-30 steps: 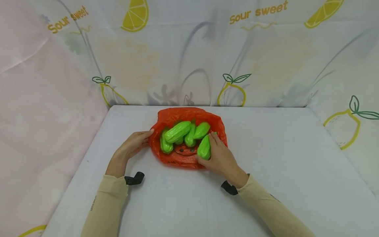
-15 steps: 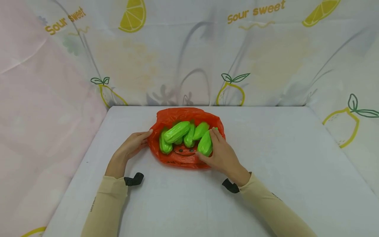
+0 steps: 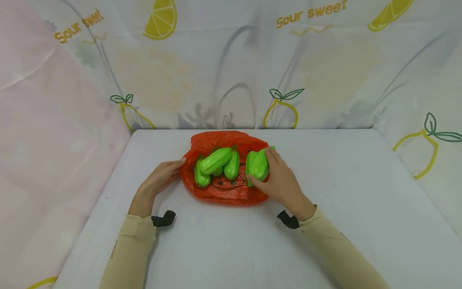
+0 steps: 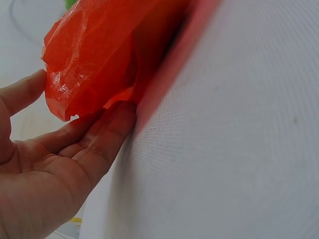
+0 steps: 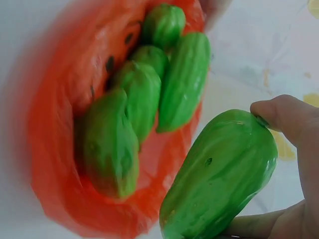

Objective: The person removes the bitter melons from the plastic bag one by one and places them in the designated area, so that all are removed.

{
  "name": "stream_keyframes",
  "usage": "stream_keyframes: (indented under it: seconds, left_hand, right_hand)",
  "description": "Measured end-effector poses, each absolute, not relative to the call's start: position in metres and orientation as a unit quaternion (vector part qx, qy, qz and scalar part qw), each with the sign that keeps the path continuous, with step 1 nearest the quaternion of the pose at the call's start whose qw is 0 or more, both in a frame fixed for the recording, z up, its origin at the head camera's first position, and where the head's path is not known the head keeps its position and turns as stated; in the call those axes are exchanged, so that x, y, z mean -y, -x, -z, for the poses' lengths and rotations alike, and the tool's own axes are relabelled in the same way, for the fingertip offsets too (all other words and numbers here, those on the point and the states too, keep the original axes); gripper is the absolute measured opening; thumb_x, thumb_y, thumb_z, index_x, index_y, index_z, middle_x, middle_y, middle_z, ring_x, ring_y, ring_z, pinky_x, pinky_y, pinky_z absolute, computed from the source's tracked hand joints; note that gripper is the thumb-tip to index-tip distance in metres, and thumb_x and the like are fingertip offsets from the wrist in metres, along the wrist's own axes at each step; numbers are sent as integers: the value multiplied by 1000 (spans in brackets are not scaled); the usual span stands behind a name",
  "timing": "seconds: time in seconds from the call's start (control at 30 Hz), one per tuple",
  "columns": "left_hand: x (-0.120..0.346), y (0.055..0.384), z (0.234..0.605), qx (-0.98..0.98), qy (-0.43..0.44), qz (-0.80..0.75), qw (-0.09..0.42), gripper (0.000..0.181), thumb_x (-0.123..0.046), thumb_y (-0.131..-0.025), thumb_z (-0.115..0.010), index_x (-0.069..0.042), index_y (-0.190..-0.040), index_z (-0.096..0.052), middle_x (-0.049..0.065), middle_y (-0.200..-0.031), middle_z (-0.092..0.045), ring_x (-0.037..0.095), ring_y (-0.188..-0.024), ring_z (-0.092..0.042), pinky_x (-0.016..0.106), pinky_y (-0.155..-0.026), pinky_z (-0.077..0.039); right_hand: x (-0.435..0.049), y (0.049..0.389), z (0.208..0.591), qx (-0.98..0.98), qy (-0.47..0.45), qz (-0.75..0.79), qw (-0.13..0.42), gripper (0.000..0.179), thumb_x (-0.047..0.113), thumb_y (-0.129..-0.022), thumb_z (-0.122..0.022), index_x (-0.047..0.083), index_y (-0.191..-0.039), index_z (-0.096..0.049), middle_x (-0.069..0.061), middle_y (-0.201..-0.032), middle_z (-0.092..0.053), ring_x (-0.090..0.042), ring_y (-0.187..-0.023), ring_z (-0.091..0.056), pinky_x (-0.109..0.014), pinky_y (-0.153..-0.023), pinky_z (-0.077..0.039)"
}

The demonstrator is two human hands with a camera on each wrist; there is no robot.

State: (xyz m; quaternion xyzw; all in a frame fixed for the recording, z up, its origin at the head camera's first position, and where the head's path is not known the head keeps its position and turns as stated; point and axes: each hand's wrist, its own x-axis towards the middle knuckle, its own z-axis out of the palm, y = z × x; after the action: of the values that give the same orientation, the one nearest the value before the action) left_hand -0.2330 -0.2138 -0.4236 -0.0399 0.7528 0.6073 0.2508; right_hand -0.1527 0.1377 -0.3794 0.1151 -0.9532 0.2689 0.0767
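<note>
Nearest, the right hand (image 3: pixel 285 182) has its thumb and fingers parted by the width of one green vegetable (image 3: pixel 260 165), gripping it from both sides over the three o'clock edge of the red bag (image 3: pixel 231 196). The vegetable looks firm and fairly hefty, and its gloss suggests slipperiness; the thick middle is probably a safer hold than an end. At the bag's nine o'clock, the left hand (image 3: pixel 159 178) touches thin, limp plastic that could tear, its fingers nearly straight, thumb apart, not wrapped round it. Inside lie five other vegetables (image 3: pixel 216 160), the top one pointing towards two o'clock. Beyond hangs printed cloth (image 3: pixel 209 60).
</note>
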Motion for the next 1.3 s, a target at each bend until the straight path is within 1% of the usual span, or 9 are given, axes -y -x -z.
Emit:
stream_keyframes:
  seconds: [0.27, 0.47, 0.57, 0.67, 0.77, 0.93, 1.07, 1.2, 1.3]
  left_hand:
    - [214, 233, 422, -752, 45, -608, 251, 75, -46, -102, -47, 6, -151, -26, 18, -158, -28, 32, -143, -31, 41, -120, -25]
    - [213, 232, 421, -749, 40, -613, 249, 73, -45, -102, -47, 7, -150, -27, 19, -158, -28, 30, -142, -32, 42, -120, -25]
    - [214, 232, 422, -747, 44, -615, 249, 72, -45, -102, -47, 6, -150, -29, 18, -157, -29, 28, -138, -36, 41, -120, -26]
    - [214, 231, 423, -747, 46, -615, 250, 71, -44, -102, -47, 6, -149, -30, 17, -155, -31, 25, -134, -39, 40, -120, -27]
    - [214, 230, 425, -748, 43, -613, 250, 71, -45, -102, -48, 6, -149, -31, 17, -154, -32, 22, -131, -41, 40, -119, -28]
    - [214, 230, 426, -749, 39, -613, 247, 72, -45, -102, -47, 7, -149, -31, 18, -154, -32, 22, -130, -42, 40, -119, -29]
    - [215, 232, 426, -750, 41, -613, 245, 72, -46, -102, -47, 7, -149, -31, 17, -154, -32, 23, -132, -41, 40, -119, -28]
    - [215, 232, 425, -750, 41, -613, 246, 72, -45, -102, -46, 6, -149, -30, 17, -155, -31, 25, -136, -38, 41, -120, -27]
    - [215, 232, 424, -750, 43, -612, 246, 71, -45, -102, -47, 5, -149, -31, 16, -155, -33, 24, -135, -39, 40, -119, -28]
  right_hand:
    - [-171, 165, 362, 940, -107, -291, 144, 91, 42, -84, -75, -6, -149, -32, -25, -154, -33, -42, -140, -36, -58, -104, -42]
    - [-202, 180, 361, 924, -114, -308, 193, 86, 31, -83, -77, -7, -147, -34, -27, -149, -38, -44, -127, -49, -58, -99, -47]
    - [-218, 191, 368, 919, -124, -319, 196, 85, 26, -83, -78, -6, -148, -34, -27, -149, -38, -43, -124, -50, -56, -99, -47]
    - [-233, 200, 379, 923, -125, -320, 173, 86, 24, -83, -78, -5, -149, -31, -26, -151, -35, -42, -127, -48, -55, -101, -46]
    - [-244, 207, 390, 930, -119, -319, 136, 88, 25, -85, -77, -5, -151, -28, -27, -152, -34, -42, -129, -46, -55, -103, -44]
    - [-255, 215, 402, 935, -114, -331, 52, 90, 31, -87, -75, -3, -153, -23, -24, -156, -28, -41, -136, -38, -54, -108, -39]
    - [-261, 218, 409, 932, -126, -340, -4, 90, 31, -87, -75, -1, -154, -23, -21, -159, -25, -40, -140, -34, -53, -111, -37]
    - [-265, 219, 414, 929, -143, -340, -33, 89, 28, -87, -75, 0, -153, -24, -20, -158, -26, -40, -141, -33, -53, -111, -37]
    - [-267, 221, 419, 927, -152, -340, -48, 88, 28, -86, -76, 1, -153, -26, -20, -159, -27, -39, -142, -32, -53, -111, -37]
